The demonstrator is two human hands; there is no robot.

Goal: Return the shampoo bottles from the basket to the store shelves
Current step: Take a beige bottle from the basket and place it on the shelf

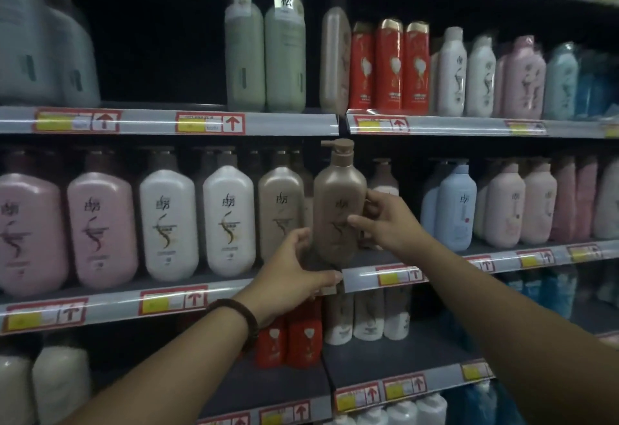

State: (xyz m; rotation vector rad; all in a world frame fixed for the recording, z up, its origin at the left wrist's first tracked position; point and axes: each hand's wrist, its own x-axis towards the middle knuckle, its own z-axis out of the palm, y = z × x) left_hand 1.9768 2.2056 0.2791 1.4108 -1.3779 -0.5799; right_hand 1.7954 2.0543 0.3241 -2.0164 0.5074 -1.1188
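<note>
In front of the middle shelf (117, 302), the left hand (291, 274) cups the brown pump bottle (338, 210) low while the right hand (385, 220) grips its side, fingers curled round it. Keep it upright, lift its base over the shelf lip, and slide it beside the matching bottle (281, 210).

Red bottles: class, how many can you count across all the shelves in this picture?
5. Three red bottles stand together on the upper shelf; two more stand on a lower shelf beneath the left hand. Others may hide behind them.
</note>
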